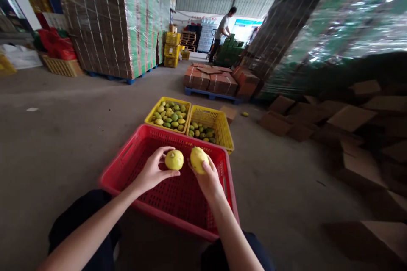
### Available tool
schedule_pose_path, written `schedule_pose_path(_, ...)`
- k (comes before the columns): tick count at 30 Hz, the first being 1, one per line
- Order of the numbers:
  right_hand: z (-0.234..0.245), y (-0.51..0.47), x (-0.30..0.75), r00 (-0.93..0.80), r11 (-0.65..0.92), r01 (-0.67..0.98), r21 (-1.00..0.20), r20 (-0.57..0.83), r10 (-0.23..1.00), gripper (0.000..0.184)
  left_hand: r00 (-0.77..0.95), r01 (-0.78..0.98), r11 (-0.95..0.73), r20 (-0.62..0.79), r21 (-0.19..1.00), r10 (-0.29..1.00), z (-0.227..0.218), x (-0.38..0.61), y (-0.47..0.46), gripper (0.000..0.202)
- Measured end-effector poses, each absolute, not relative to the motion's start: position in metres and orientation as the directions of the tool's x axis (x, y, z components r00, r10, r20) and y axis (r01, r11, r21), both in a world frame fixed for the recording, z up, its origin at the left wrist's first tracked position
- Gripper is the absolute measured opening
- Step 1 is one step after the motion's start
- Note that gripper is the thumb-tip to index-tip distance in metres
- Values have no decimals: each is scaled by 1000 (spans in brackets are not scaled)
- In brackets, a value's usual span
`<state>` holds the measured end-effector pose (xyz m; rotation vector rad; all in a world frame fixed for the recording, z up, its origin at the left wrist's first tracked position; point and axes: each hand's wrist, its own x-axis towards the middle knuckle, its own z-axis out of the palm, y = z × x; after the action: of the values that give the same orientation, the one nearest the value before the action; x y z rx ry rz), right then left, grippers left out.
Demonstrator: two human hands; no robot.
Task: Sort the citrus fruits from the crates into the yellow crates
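Note:
My left hand (153, 172) grips a round yellow lemon (174, 159) above a red plastic crate (127, 159) that sits on the floor between my knees. My right hand (208, 180) holds a second yellow lemon (197, 159) just to the right of the first, also over the red crate. The part of the crate's mesh floor that shows holds no fruit. Behind it stand two yellow crates: the left one (156, 108) is full of yellow and green lemons, the right one (224, 129) holds a shallow layer of them.
Flat and folded cardboard boxes (349, 118) litter the floor at right. A blue pallet with brown boxes (211, 80) lies ahead. Tall wrapped stacks of cartons (117, 21) rise left and right. A person (222, 29) stands far back. One loose lemon (245, 114) lies on the floor.

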<state>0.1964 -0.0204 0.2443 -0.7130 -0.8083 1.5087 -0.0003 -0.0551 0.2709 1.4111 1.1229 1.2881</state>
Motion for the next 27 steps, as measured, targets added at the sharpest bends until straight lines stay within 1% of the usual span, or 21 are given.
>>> schedule_pose_path(3, 246, -27, 189, 28, 126, -363, -923, 124, 992, 51, 1, 190, -304, 309, 934, 951, 278, 2, -53, 59)
schedule_pose_path(5, 247, -32, 185, 114, 254, -194, -948, 235, 965, 55, -13, 244, -358, 372, 901, 928, 283, 3, -52, 55)
schedule_pose_path(8, 243, -37, 182, 172, 402, -6, -916, 395, 902, 60, 19, 276, -394, 405, 877, 914, 288, 3, -54, 57)
schedule_pose_path(12, 231, -41, 181, 163, 496, 138, -857, 514, 842, 56, 69, 301, -414, 413, 859, 908, 290, 1, -57, 58)
schedule_pose_path(14, 226, -42, 180, 169, 522, 152, -840, 542, 823, 55, 85, 312, -421, 416, 852, 905, 289, 0, -58, 57)
schedule_pose_path(22, 224, -44, 166, 140, 592, 88, -801, 598, 789, 50, 102, 302, -418, 407, 857, 908, 286, -8, -57, 56)
schedule_pose_path(25, 227, -45, 164, 166, 577, 89, -812, 583, 795, 51, 94, 280, -386, 375, 879, 922, 287, -9, -57, 56)
schedule_pose_path(27, 232, -44, 166, 153, 529, 48, -847, 529, 835, 55, 55, 197, -331, 327, 923, 943, 289, -10, -55, 57)
